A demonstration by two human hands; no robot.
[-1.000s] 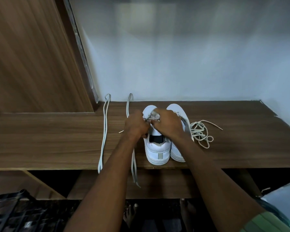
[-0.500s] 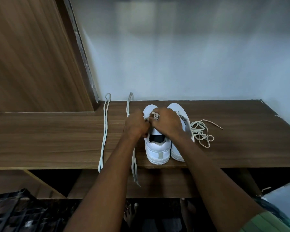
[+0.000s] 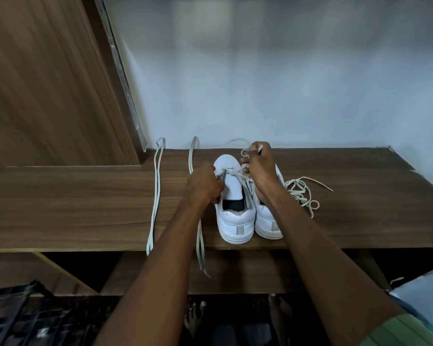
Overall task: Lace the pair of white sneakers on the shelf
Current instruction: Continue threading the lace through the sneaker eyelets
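My right hand point(image 3: 259, 166) has risen from the left sneaker point(image 3: 231, 196) on the shelf point(image 3: 85, 201), fingers pinching the lace point(image 3: 235, 174) drawn up taut, while my left hand point(image 3: 203, 184) grips the eyelet side: one crossing apparently pulled through, most eyelets outstanding.

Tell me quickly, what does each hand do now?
Left hand: closed, pinches the lace at the left sneaker.
Right hand: closed, pulls the same lace up.
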